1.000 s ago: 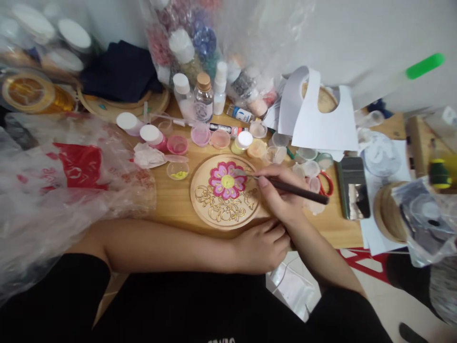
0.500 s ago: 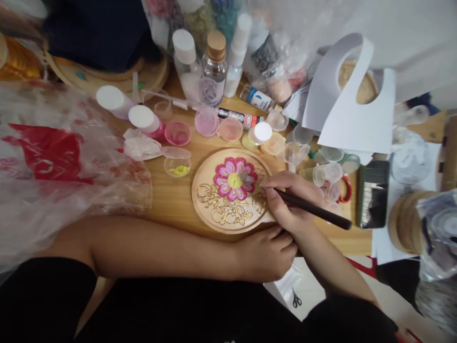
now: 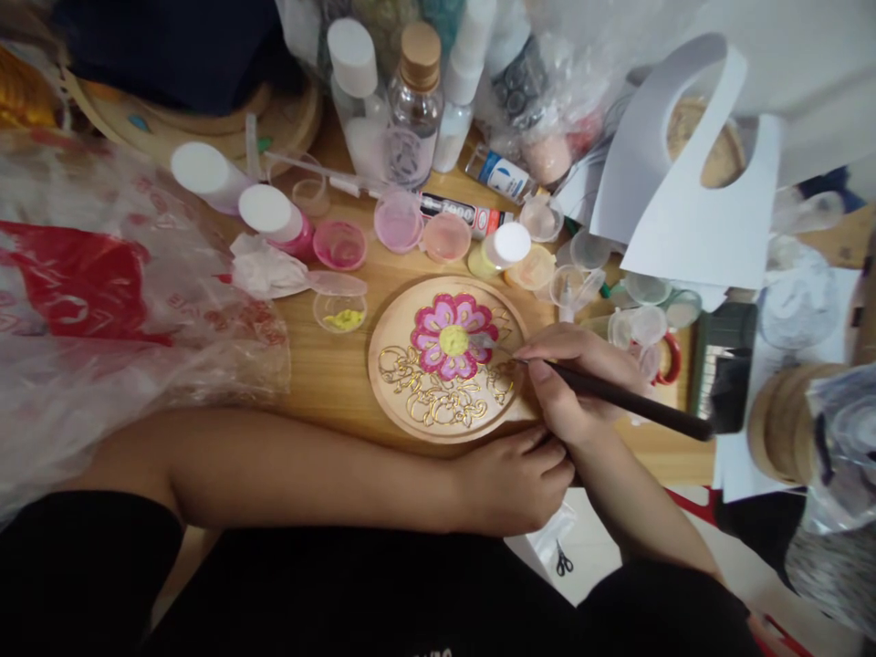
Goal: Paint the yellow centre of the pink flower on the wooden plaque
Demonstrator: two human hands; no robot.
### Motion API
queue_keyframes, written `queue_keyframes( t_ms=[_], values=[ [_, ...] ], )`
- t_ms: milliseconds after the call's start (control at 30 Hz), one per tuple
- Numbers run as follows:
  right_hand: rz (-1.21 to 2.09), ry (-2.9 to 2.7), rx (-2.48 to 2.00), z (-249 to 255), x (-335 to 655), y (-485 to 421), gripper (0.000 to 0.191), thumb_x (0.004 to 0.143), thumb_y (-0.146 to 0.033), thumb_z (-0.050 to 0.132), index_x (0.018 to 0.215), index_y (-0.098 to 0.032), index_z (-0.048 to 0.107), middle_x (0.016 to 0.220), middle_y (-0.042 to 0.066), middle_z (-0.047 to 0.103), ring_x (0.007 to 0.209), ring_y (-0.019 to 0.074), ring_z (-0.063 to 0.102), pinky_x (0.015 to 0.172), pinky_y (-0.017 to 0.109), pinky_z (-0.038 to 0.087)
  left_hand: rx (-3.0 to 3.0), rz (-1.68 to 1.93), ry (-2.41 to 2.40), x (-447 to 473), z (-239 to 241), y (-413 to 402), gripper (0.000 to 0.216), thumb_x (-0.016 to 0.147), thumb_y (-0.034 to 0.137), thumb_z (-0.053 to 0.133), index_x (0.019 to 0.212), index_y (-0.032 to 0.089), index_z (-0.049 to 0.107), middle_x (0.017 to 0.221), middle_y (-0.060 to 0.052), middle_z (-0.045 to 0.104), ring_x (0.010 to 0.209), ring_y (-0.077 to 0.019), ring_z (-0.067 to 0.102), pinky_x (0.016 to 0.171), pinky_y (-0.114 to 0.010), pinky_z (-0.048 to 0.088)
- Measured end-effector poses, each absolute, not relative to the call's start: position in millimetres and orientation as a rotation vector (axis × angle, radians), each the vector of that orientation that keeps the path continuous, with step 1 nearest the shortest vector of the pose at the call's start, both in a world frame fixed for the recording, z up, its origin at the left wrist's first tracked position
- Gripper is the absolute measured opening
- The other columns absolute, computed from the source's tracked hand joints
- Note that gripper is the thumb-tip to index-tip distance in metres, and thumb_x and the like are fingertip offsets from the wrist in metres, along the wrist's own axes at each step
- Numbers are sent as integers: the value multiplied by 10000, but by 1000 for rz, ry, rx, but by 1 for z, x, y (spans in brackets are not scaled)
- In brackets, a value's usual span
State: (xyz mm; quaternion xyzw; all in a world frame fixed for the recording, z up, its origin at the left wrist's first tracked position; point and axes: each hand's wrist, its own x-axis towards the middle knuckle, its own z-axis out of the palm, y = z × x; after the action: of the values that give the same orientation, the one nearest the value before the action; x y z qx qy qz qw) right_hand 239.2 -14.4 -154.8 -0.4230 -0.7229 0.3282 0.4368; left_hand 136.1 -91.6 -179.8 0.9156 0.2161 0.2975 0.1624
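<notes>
A round wooden disc lies on the table, painted with a pink flower with a yellow centre and gold outlines below it. My right hand pinches a dark brush, whose tip rests on the flower's right petals. Just below the disc, my left hand lies curled at the table's edge, fingers folded, holding nothing that I can see. A small clear cup of yellow paint stands left of the disc.
Small pink and peach paint cups, capped bottles and a glue tube crowd behind the disc. A plastic bag with red print covers the left. White cut paper, a phone and wooden rounds lie right.
The view has drawn closer and tilted down over the table. My right hand has slid slightly right with the brush still on the flower; my left hand has stayed put.
</notes>
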Motion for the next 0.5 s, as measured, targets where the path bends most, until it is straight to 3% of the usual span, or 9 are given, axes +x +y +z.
queue_keyframes(
  t_ms=[500],
  values=[
    [823, -1823, -993, -152, 237, -13, 180, 787, -60, 580, 807, -206, 682, 697, -12, 679, 626, 115, 641, 581, 247, 531, 2627, 776, 585, 136, -180, -92, 229, 923, 144, 461, 796, 128, 651, 837, -82, 658, 833, -202, 607, 834, -367, 438]
  ],
)
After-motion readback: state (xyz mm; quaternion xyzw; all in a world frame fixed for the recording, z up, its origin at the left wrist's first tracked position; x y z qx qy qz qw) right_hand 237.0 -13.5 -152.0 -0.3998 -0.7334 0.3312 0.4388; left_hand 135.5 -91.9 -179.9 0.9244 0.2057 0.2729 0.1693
